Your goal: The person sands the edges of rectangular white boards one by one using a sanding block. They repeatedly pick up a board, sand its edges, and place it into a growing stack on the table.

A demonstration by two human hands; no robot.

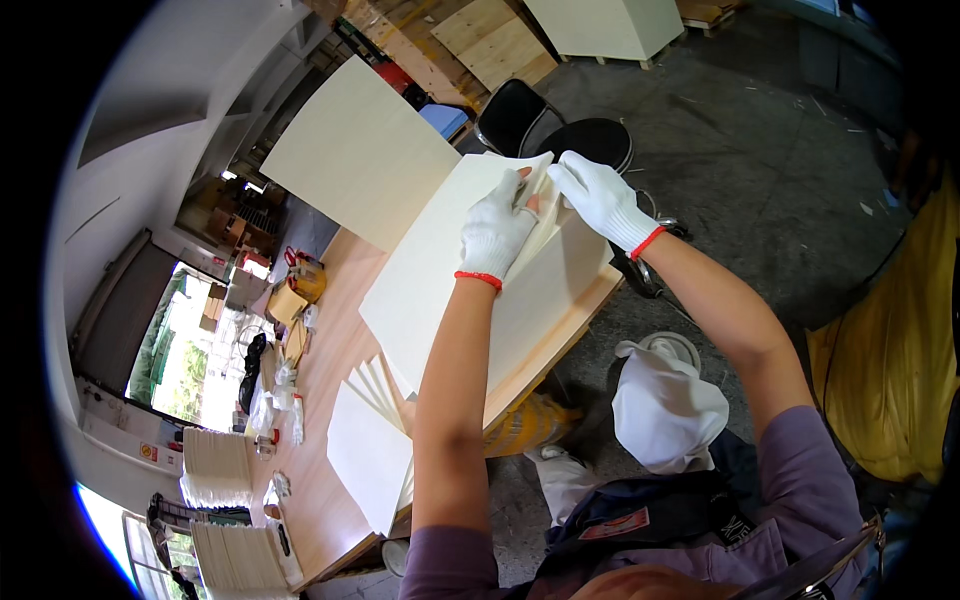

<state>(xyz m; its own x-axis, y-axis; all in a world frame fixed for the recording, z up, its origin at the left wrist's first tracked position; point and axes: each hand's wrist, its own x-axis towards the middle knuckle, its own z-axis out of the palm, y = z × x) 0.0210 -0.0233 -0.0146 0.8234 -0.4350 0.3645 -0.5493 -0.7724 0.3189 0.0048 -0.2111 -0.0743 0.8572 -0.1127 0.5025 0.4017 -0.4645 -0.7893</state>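
A thick stack of large cream sheets lies at the right edge of the wooden table, its near side facing me. My left hand, in a white knit glove with bare thumb and fingertip, rests on top and grips the lifted edges of some sheets. Those edges curve up and separate between my hands. At the far right corner my right hand, also gloved in white, is closed on the sheet edges; its fingertips are partly hidden. Nearer me, a smaller fanned pile of cream sheets sits on the table.
A large upright cream board stands beyond the stack. Scissors, tape and bags line the left of the wooden table, near stacked sheets. A black chair stands past the table's far corner. A white-covered stool is near my legs.
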